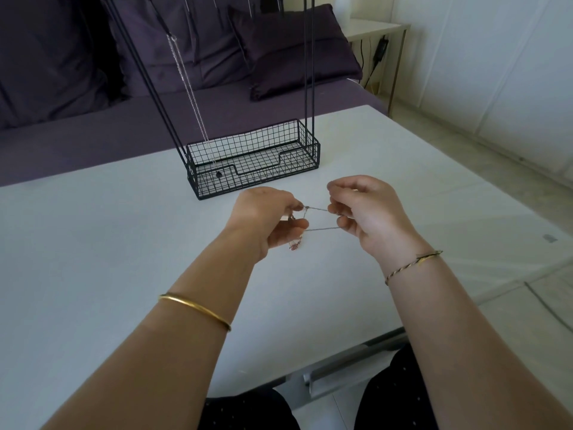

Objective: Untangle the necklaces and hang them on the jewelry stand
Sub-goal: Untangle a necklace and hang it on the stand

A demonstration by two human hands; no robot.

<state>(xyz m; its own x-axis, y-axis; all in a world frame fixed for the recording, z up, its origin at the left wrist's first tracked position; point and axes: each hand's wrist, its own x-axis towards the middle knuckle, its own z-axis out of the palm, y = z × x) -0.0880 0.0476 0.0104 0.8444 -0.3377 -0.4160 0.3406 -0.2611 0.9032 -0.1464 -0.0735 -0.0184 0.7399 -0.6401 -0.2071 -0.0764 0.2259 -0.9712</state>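
A thin silver necklace chain [319, 218] is stretched in two strands between my hands above the white table [124, 243]. My left hand [266, 218] pinches one end, and a small pinkish pendant [294, 245] dangles below its fingers. My right hand [362, 209] pinches the other end with curled fingers. Just behind my hands stands the black wire jewelry stand [254, 159], its basket base on the table and its rods rising out of view. One silver necklace [192, 94] hangs from the stand, with a dark bead [219, 174] at its lower end inside the basket.
A purple sofa with cushions [288, 51] runs behind the table. A small white side table [375, 29] with a cable stands at the back right. The table's near edge is at my lap, and tiled floor lies to the right.
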